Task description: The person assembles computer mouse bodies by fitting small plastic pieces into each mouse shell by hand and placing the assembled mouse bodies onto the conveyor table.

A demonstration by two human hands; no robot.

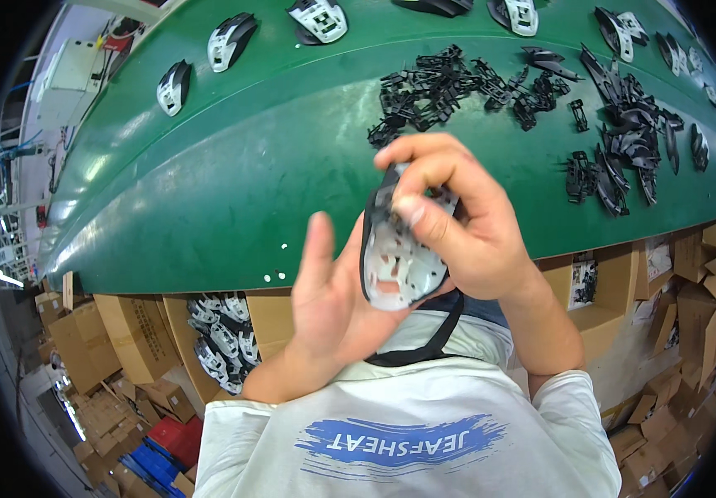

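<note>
A computer mouse shell (391, 278), black-edged with a whitish inner face, is held up in front of my chest. It rests on the palm and fingers of my left hand (329, 303), whose thumb sticks out to the side; most of those fingers are hidden behind the shell. My right hand (470, 220) reaches over the shell's far end. Its thumb and bent fingers press together there, and I cannot make out whether a small part lies between them. Beyond my hands, small black plastic brackets (428, 91) lie in a tangled heap on the green table (209, 191).
More mouse shells (232, 41) are spread along the table's far side. Black curved side pieces (632, 133) are piled at the right. Small white bits (275, 276) lie near the front edge. Below, a cardboard box (184, 332) holds white-and-black shells (224, 336); other boxes (698, 290) stand to the right.
</note>
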